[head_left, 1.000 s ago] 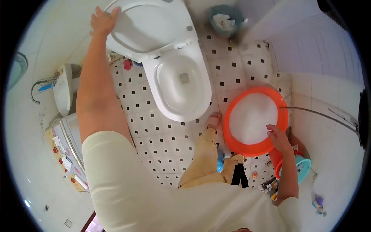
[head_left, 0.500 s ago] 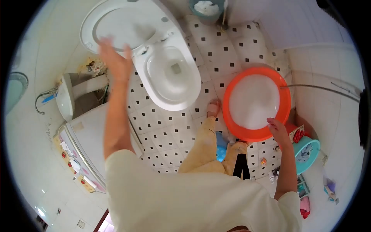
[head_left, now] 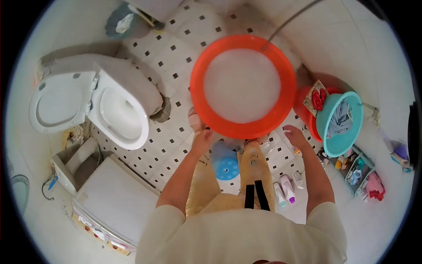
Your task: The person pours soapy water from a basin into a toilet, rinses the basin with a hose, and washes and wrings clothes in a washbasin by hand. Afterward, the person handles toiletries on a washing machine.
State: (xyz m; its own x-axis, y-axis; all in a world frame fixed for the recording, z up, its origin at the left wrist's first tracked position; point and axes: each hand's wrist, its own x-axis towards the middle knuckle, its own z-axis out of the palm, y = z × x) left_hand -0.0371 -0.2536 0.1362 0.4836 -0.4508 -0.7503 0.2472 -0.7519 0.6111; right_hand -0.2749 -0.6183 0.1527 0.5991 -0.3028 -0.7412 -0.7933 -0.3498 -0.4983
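tiled floor [head_left: 165,134] underlies an upward-facing orange basin [head_left: 198,83], axis vertical, left hand [head_left: 202,141] and right hand [head_left: 297,137] near, fingers [head_left: 288,128] loosely parted.

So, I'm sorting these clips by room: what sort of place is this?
Most likely a bathroom, perhaps used for laundry too: there's an open toilet, a large orange tub on the tiled floor, and a teal basin with cloth inside.

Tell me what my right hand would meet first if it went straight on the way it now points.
Your right hand would probably meet the rim of the large, round, orange-red plastic basin first. Depth is unclear from this single view, so it might pass above it.
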